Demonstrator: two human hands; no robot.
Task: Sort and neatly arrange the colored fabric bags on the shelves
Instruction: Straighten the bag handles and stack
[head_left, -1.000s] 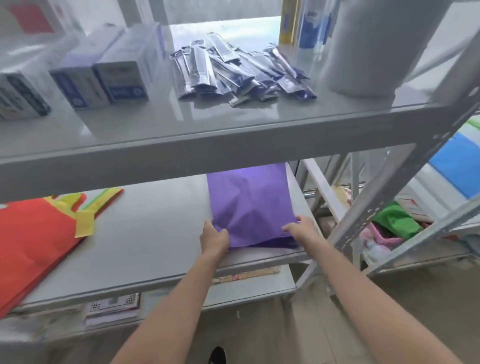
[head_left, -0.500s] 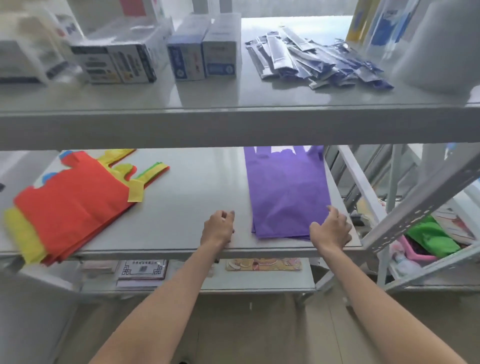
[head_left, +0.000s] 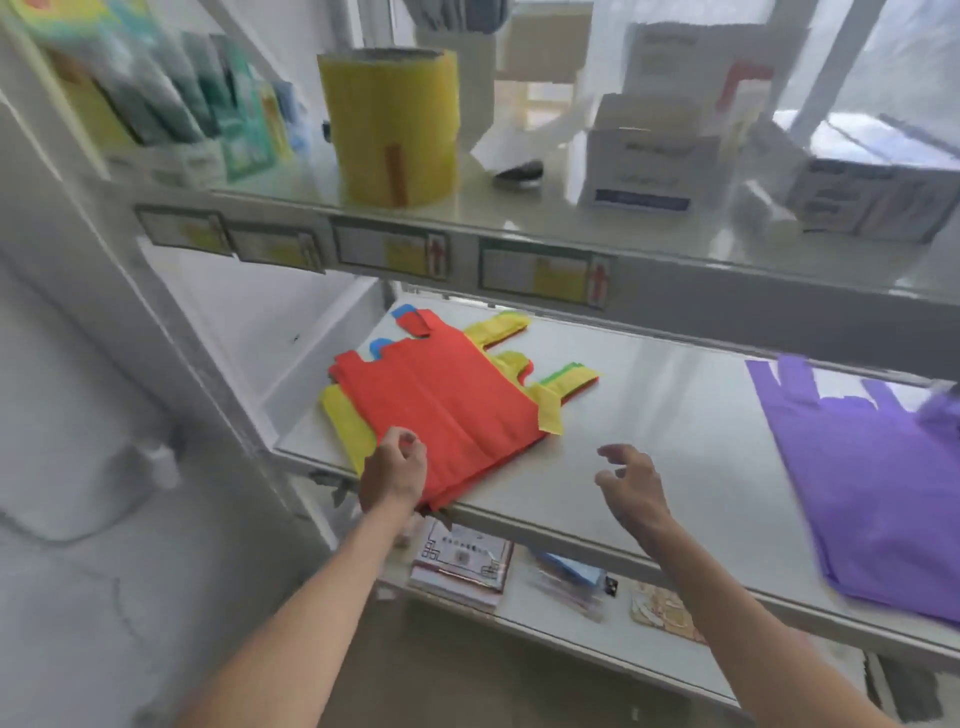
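Left hand (head_left: 394, 475) pinches near corner of mixed bag stack (head_left: 441, 405); right hand (head_left: 631, 486) loose, empty. Bags soft, light, slippery—grip edges.

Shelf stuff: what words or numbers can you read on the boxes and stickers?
None can be read; the picture is blurred.
Label cards on the upper shelf edge: yellow patches and red marks, print too blurred.
White boxes on the upper shelf: dark lines of print, unreadable.
Green packs: print too blurred.
Printed card on the lower shelf: a square pattern and small print, too small to read.
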